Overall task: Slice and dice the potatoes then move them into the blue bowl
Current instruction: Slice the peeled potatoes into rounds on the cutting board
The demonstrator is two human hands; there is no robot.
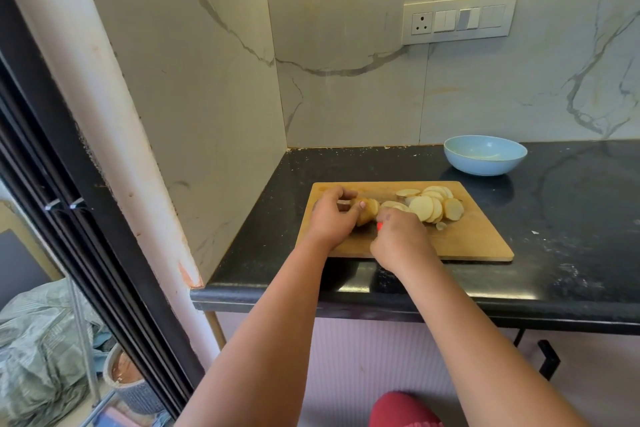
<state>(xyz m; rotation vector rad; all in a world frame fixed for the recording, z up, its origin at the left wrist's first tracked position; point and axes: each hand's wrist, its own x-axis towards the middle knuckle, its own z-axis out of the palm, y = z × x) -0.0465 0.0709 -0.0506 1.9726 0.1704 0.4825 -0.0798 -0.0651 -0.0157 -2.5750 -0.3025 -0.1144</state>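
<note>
The slicing goes best, I judge, if the left hand [330, 215] keeps its fingertips tucked back from the cut face and walks leftward along the potato [366, 211] after each stroke, while the blade comes straight down so the rounds match the ones already cut. The left hand curls over the uncut end of the potato, pinning it to the wooden cutting board [478, 239] on the black counter [571, 236]. The right hand [398, 239] sits just right of it, fingers closed round a knife handle [379, 226] of which only a red sliver shows; the blade itself is hidden behind the hand. The potato lies between the two hands, touching the left. A heap of slices [433, 206] rests just beyond and to the right of the right hand, on the far half of the board. The blue bowl [485, 155] stands farther right, near the wall, well apart from both hands.
</note>
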